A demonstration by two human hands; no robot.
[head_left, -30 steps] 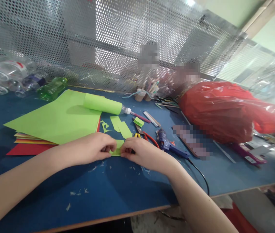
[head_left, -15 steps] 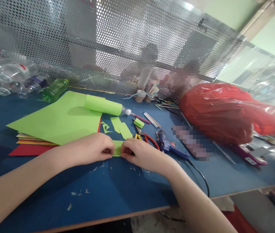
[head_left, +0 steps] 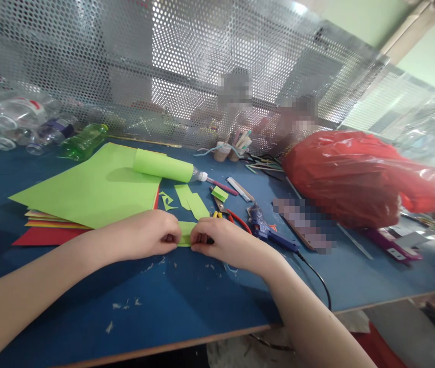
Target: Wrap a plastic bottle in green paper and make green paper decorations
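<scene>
**Both hands pinch a small green paper piece on the blue table**

The left hand (head_left: 146, 236) and the right hand (head_left: 221, 243) meet at mid-table, knuckles up, fingers curled down. Between them lies a small green paper piece (head_left: 185, 234), flat on the table (head_left: 186, 296). Each hand grasps it at one side: the left fingertips press on its left edge, the right fingertips on its right edge, so only a narrow strip of the piece shows in the gap.

Toward the person, the table is bare blue board with a few small paper scraps (head_left: 125, 304), open all the way to the wooden front edge, which runs just below the forearms.

Room is tighter beyond the hands. Just behind the piece lie green strips (head_left: 192, 200) and a cut-out scrap (head_left: 166, 200). Scissors (head_left: 227, 212) with red and yellow handles lie just beside the right hand, and a blue glue gun (head_left: 265, 230) sits just beyond them, its black cord trailing to the front edge. To the left of the left hand a stack of coloured sheets (head_left: 87, 191) lies near, green on top, with a green-wrapped roll (head_left: 162, 165) resting on its far corner.

Farther right a red plastic bag (head_left: 347, 176) fills much of that side. Plastic bottles (head_left: 48, 133) lie along the perforated metal screen (head_left: 202, 66) that closes the far edge.
</scene>
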